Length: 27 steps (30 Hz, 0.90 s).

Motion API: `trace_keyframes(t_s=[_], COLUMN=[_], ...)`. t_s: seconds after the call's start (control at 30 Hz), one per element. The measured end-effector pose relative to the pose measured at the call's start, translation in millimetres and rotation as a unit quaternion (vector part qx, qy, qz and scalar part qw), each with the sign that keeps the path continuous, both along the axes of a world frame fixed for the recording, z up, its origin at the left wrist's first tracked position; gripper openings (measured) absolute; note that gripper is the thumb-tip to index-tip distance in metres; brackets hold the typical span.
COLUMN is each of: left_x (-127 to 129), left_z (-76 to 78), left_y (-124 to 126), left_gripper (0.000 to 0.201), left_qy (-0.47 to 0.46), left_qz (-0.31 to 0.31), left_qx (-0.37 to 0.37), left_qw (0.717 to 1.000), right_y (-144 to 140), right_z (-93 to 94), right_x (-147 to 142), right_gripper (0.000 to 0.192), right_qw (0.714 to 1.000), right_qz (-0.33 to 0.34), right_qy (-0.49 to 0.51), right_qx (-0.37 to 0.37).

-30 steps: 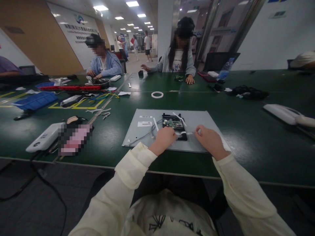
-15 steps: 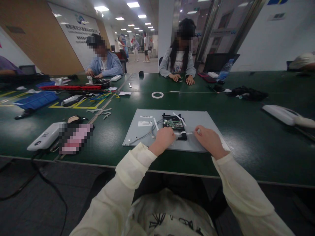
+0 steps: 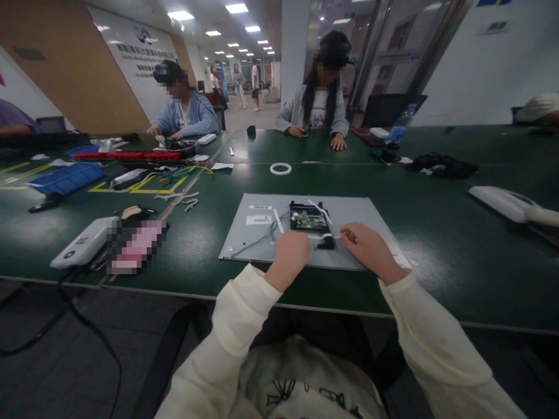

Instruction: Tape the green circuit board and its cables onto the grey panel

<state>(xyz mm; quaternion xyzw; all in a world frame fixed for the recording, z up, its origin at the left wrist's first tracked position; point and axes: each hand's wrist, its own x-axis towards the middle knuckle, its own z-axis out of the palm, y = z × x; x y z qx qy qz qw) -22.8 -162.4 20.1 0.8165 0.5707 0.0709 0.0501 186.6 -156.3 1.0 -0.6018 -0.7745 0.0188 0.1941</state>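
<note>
A grey metal panel [image 3: 358, 212] lies flat on the green table [image 3: 437, 256] in front of me. On it sits a small green circuit board [image 3: 307, 220] in a black frame, with thin cables and white tape strips around it. A white tape strip [image 3: 323, 236] runs between my two hands, just in front of the board. My left hand [image 3: 290, 256] is closed at the strip's left end. My right hand [image 3: 369, 249] pinches its right end with the fingertips. Both hands rest over the panel's near edge.
A white tape roll [image 3: 280, 169] lies beyond the panel. To the left are a white device [image 3: 82, 249], scissors [image 3: 177, 199], coloured wires [image 3: 187, 171], a blue tray [image 3: 65, 177] and a red bar [image 3: 124, 156]. A white device [image 3: 509, 203] lies right. Two people work across the table.
My left hand has drawn back toward me, off the board. My right hand has shifted slightly left along the strip. The person opposite has pulled a hand in.
</note>
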Motion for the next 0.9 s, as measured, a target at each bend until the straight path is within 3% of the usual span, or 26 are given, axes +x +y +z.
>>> trace_keyframes(t_s=[0.13,0.23,0.37,0.57,0.83,0.9], left_x=[7.0,11.4,13.0,15.1,14.7,14.0], left_z=[-2.9,-7.3,-16.8,-27.9,-25.9,-24.8], left_y=[-33.2,-45.7,-44.1,-45.0,-47.6,-47.8], left_gripper=[0.019,0.02,0.037,0.043,0.044,0.043], left_qy=[-0.063,-0.097,-0.109,-0.083,-0.09,-0.1], left_qz=[0.066,0.035,-0.023,-0.009,-0.002,0.002], left_qx=[0.054,0.113,0.148,0.145,0.134,0.13], left_qw=[0.994,0.988,0.983,0.986,0.987,0.986], right_y=[2.1,1.8,-0.8,0.2,-2.3,-8.0], right_z=[-3.5,-4.9,-4.0,-6.0,-6.1,-1.3], right_x=[3.5,4.4,3.3,4.9,2.7,-4.5], right_gripper=[0.019,0.019,0.022,0.029,0.035,0.047], right_qw=[0.999,0.997,0.995,0.992,0.991,0.986], right_qz=[0.023,0.046,0.072,0.116,0.123,0.15], right_qy=[0.021,0.052,0.057,0.038,0.041,0.038], right_qx=[0.014,0.037,0.043,0.027,0.035,0.055])
